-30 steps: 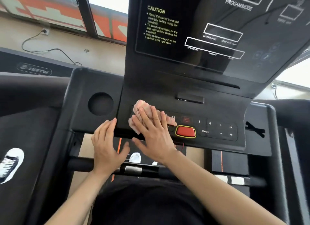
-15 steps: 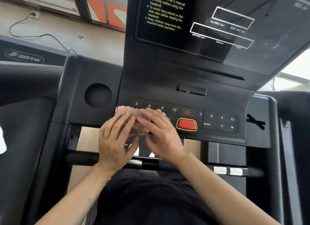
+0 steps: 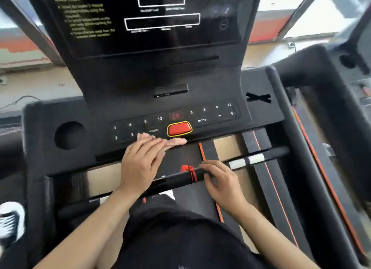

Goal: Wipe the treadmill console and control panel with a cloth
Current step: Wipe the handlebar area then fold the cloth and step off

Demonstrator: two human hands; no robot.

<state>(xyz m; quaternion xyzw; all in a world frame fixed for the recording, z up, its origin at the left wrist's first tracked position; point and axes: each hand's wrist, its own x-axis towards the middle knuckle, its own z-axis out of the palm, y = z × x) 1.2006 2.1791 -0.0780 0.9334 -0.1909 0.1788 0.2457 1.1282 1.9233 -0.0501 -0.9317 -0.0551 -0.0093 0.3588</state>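
The black treadmill console (image 3: 152, 24) rises at the top with white display outlines and yellow caution text. Below it the control panel (image 3: 202, 116) carries number keys and a red stop button (image 3: 179, 128). A pale pink cloth (image 3: 172, 142) lies along the panel's front edge, just under the red button. My left hand (image 3: 140, 164) lies flat on the cloth's left part, fingers pressing it to the panel. My right hand (image 3: 218, 180) rests on the black crossbar (image 3: 172, 180), fingers curled loosely over it, away from the cloth.
A round cup recess (image 3: 69, 135) sits in the left tray. A red safety clip and cord (image 3: 188, 169) hang on the crossbar. Black side rails (image 3: 297, 128) flank the belt. A black-and-white shoe (image 3: 10, 220) shows at the lower left.
My right hand left the cloth and dropped to the crossbar. My left hand took over the cloth, which slid down to the panel's front edge. The view swung to the right.
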